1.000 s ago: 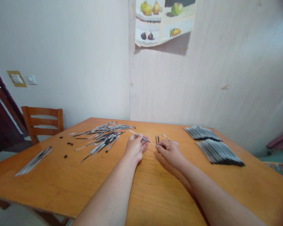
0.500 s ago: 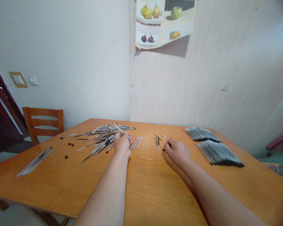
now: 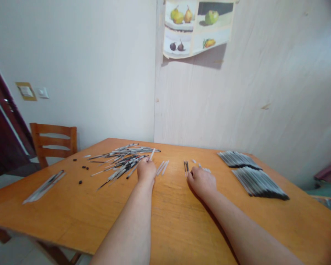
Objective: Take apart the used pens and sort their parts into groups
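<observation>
My left hand (image 3: 146,170) is closed around a white pen barrel (image 3: 152,154) that sticks up from the fingers, leaning slightly right. Just right of it, several bare white barrels (image 3: 162,167) lie side by side on the table. My right hand (image 3: 202,181) rests low on the table with curled fingers. Its fingertips are at the near end of a few short dark pen parts (image 3: 185,165) lying together; what they pinch is hidden. Small whitish pieces (image 3: 205,169) show behind its knuckles. A loose heap of pens and refills (image 3: 124,162) spreads left of my left hand.
Two neat rows of capped pens (image 3: 260,182) lie at the right of the wooden table (image 3: 171,221). At the left are a bundle of clear barrels (image 3: 44,186) and several black caps (image 3: 80,182). A chair (image 3: 55,141) stands beyond the left edge.
The barrel in my left hand has swung from leaning left to nearly upright. My right hand has moved slightly left and down, and the dark parts beside it now lie closer together.
</observation>
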A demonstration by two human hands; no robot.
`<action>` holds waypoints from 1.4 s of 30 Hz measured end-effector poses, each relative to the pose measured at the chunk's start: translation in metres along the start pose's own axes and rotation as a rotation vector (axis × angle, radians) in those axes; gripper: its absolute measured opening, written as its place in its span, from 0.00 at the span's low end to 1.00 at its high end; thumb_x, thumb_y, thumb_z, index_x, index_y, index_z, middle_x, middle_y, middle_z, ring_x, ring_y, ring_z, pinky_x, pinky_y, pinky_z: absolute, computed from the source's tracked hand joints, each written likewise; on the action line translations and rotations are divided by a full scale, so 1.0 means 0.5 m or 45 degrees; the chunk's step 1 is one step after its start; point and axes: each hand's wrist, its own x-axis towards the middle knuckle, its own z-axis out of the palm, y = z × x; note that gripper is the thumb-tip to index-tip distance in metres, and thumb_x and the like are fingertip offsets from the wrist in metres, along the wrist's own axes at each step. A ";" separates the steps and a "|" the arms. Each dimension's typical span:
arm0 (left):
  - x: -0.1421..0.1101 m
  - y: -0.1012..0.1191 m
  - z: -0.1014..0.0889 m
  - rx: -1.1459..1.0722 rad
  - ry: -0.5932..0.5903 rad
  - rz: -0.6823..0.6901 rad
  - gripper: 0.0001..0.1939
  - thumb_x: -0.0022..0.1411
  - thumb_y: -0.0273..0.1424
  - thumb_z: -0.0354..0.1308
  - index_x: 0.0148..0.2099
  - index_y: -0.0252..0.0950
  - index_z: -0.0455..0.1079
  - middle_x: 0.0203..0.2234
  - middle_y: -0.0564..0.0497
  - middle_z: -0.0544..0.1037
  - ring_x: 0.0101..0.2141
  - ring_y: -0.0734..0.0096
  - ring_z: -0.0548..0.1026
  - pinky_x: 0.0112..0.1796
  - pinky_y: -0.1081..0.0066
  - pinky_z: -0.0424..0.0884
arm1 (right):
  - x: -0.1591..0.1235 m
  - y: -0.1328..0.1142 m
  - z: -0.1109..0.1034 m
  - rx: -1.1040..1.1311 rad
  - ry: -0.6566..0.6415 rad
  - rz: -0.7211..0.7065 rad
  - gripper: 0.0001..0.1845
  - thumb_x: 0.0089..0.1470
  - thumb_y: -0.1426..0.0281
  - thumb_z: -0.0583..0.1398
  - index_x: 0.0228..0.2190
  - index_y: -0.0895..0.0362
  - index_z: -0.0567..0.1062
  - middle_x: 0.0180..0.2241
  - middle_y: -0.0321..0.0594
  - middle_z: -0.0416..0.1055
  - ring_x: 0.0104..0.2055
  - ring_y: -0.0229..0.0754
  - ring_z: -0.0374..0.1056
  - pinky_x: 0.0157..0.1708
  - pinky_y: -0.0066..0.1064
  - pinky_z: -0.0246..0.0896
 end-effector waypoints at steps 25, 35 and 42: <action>-0.027 -0.002 -0.014 0.641 -0.221 0.068 0.10 0.45 0.23 0.63 0.19 0.39 0.67 0.26 0.42 0.76 0.51 0.43 0.69 0.52 0.54 0.60 | -0.008 0.037 -0.008 0.178 0.133 -0.027 0.21 0.62 0.57 0.49 0.33 0.51 0.77 0.31 0.43 0.77 0.32 0.44 0.70 0.27 0.31 0.46; -0.044 -0.006 -0.001 0.924 -0.399 0.360 0.10 0.49 0.38 0.65 0.23 0.40 0.69 0.29 0.40 0.78 0.46 0.46 0.72 0.49 0.59 0.61 | -0.005 0.039 -0.027 0.217 0.058 0.029 0.21 0.63 0.56 0.48 0.35 0.52 0.77 0.32 0.45 0.77 0.34 0.44 0.70 0.27 0.31 0.47; -0.050 -0.007 0.004 1.409 -0.522 0.502 0.15 0.55 0.40 0.58 0.40 0.36 0.75 0.41 0.39 0.78 0.46 0.52 0.72 0.48 0.62 0.63 | -0.007 0.041 -0.023 0.202 0.099 0.009 0.20 0.62 0.57 0.49 0.34 0.52 0.77 0.31 0.43 0.77 0.33 0.43 0.70 0.26 0.31 0.43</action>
